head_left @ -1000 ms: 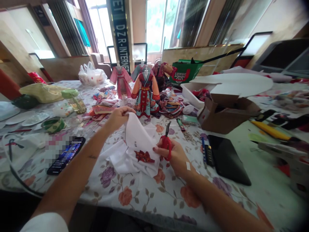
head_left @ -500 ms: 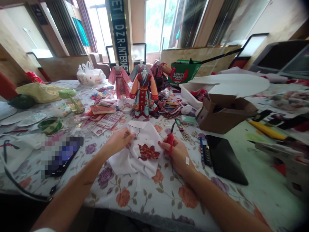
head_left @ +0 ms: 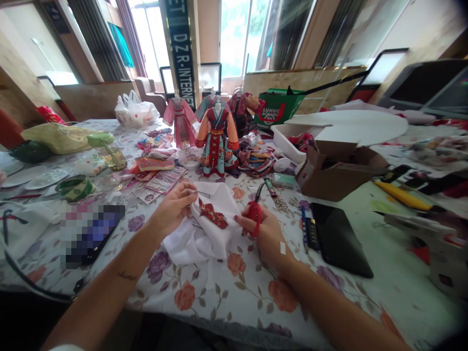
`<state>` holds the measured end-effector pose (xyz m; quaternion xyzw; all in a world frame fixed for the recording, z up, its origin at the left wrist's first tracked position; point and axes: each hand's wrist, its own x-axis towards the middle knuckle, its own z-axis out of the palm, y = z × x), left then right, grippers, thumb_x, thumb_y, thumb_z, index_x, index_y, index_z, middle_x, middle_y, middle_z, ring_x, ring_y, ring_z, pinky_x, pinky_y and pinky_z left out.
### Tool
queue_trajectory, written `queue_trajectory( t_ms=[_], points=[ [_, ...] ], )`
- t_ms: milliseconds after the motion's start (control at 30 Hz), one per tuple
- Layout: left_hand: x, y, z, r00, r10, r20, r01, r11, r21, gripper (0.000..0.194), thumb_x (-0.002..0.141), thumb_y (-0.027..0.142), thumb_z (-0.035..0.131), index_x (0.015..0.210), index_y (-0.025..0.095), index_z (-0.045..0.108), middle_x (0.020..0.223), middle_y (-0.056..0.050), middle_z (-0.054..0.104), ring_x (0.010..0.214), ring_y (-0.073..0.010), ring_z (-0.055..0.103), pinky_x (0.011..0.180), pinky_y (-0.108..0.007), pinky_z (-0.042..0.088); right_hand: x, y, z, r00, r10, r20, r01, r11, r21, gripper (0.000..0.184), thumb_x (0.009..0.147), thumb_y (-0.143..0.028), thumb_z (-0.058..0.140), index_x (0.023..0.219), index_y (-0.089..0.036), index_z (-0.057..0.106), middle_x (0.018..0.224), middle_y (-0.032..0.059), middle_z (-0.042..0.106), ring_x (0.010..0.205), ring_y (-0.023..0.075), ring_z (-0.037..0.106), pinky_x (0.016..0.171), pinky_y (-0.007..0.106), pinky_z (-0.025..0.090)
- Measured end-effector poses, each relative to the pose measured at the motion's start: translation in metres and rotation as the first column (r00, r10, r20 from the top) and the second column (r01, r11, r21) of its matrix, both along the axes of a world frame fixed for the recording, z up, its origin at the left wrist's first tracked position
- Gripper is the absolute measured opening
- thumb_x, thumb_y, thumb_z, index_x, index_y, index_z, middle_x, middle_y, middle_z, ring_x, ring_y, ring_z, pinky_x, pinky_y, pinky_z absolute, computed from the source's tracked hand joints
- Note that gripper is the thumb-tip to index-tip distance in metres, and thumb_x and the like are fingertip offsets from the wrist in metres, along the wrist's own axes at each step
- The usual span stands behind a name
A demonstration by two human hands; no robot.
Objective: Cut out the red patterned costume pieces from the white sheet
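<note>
A white cloth (head_left: 204,234) with a red embroidered flower (head_left: 212,214) lies bunched on the floral tablecloth (head_left: 234,287) in front of me. My left hand (head_left: 174,207) pinches the cloth's upper left edge, fingers closed on it. My right hand (head_left: 260,229) touches the cloth's right edge and grips red-handled scissors (head_left: 255,207), blades pointing up and away. A costumed doll figure (head_left: 217,141) stands just beyond the cloth.
A phone (head_left: 91,231) lies to the left. A black case (head_left: 340,239) and pens (head_left: 304,222) lie to the right, with a brown cardboard box (head_left: 340,170) behind them. Fabric scraps, more dolls (head_left: 179,122), a white tray (head_left: 292,141) and a green bag (head_left: 280,107) crowd the back.
My left hand lowered the lifted cloth and gathered it on the table; the flower patch shifted up and left. My right hand with the scissors stayed at the cloth's right edge.
</note>
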<state>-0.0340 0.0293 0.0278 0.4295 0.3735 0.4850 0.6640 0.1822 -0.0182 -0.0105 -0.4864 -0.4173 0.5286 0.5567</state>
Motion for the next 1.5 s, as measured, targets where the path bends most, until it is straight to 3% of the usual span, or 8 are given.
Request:
queue_trajectory(
  t_ms=[133,267,533,633,900,1167,1367,1500],
  points=[
    [0.004,0.016,0.014,0.998,-0.038,0.046,0.038,0.999,0.012,0.023,0.07,0.016,0.074,0.085,0.019,0.058,0.065,0.004,0.062,0.054,-0.008,0.059,0.053,-0.017,0.049,-0.005,-0.004,0.004,0.995,0.098,0.003,-0.098,0.994,0.049,0.025,0.063,-0.026,0.08,0.069,-0.017,0.057,0.059,-0.0047,0.058,0.046,0.0092,0.052,0.044,0.021,0.039],
    [0.005,0.026,0.003,0.994,-0.107,0.022,0.108,0.993,-0.041,0.022,0.073,0.022,0.073,0.09,0.018,0.06,0.069,0.002,0.065,0.058,-0.0093,0.062,0.056,-0.019,0.051,-0.002,0.0,-0.002,0.998,-0.025,-0.057,0.029,0.996,0.082,0.025,0.064,-0.024,0.08,0.069,-0.017,0.057,0.059,-0.0049,0.059,0.046,0.0082,0.051,0.044,0.019,0.039],
    [-0.003,0.007,-0.019,0.889,-0.428,-0.162,0.4,0.899,-0.176,0.071,0.063,0.012,0.079,0.127,0.024,0.049,0.102,-0.008,0.07,0.092,-0.0226,0.067,0.077,-0.032,0.052,0.009,0.01,-0.007,0.967,-0.213,-0.142,0.228,0.969,0.099,0.025,0.068,-0.028,0.077,0.072,-0.019,0.055,0.058,-0.0077,0.052,0.044,0.0055,0.045,0.041,0.017,0.036],
    [-0.004,0.007,-0.019,0.899,-0.406,-0.166,0.392,0.913,-0.112,0.071,0.064,0.013,0.078,0.127,0.023,0.048,0.097,-0.006,0.07,0.087,-0.0208,0.067,0.077,-0.031,0.052,0.012,0.011,-0.006,0.962,-0.225,-0.152,0.244,0.963,0.115,0.024,0.068,-0.027,0.078,0.072,-0.018,0.056,0.061,-0.0069,0.054,0.049,0.006,0.048,0.044,0.016,0.04],
    [0.0,0.013,-0.013,0.992,-0.126,-0.002,0.126,0.992,-0.01,0.049,0.067,0.008,0.071,0.112,0.022,0.056,0.081,0.001,0.067,0.065,-0.0105,0.063,0.061,-0.02,0.049,0.012,0.012,-0.005,0.978,-0.124,-0.167,0.134,0.989,0.054,0.026,0.062,-0.023,0.081,0.069,-0.017,0.057,0.057,-0.0058,0.056,0.044,0.0063,0.047,0.04,0.017,0.038],
    [0.001,0.018,-0.021,0.985,-0.17,-0.041,0.166,0.983,-0.083,0.008,0.07,0.01,0.065,0.076,0.01,0.069,0.078,-0.006,0.069,0.065,-0.0112,0.063,0.061,-0.019,0.05,0.013,0.012,-0.002,0.973,-0.108,-0.205,0.122,0.991,0.057,0.028,0.061,-0.023,0.081,0.072,-0.018,0.056,0.059,-0.0068,0.056,0.047,0.0054,0.048,0.042,0.015,0.04],
    [0.01,0.008,-0.015,0.923,-0.375,-0.09,0.356,0.918,-0.174,0.032,0.067,0.02,0.078,0.096,0.016,0.065,0.081,-0.006,0.071,0.063,-0.0145,0.066,0.056,-0.022,0.05,0.01,0.006,0.002,0.982,-0.011,-0.191,0.024,0.997,0.069,0.024,0.063,-0.023,0.08,0.072,-0.018,0.058,0.062,-0.0051,0.058,0.047,0.006,0.049,0.041,0.016,0.038],
    [0.012,0.005,-0.023,0.898,-0.422,-0.125,0.398,0.899,-0.183,0.032,0.061,0.018,0.082,0.086,0.017,0.063,0.073,-0.003,0.07,0.05,-0.0112,0.061,0.046,-0.02,0.044,0.012,0.005,0.002,0.984,-0.005,-0.178,0.02,0.997,0.08,0.023,0.065,-0.023,0.079,0.071,-0.018,0.057,0.061,-0.0055,0.058,0.046,0.0055,0.048,0.042,0.016,0.038]
  ],
)
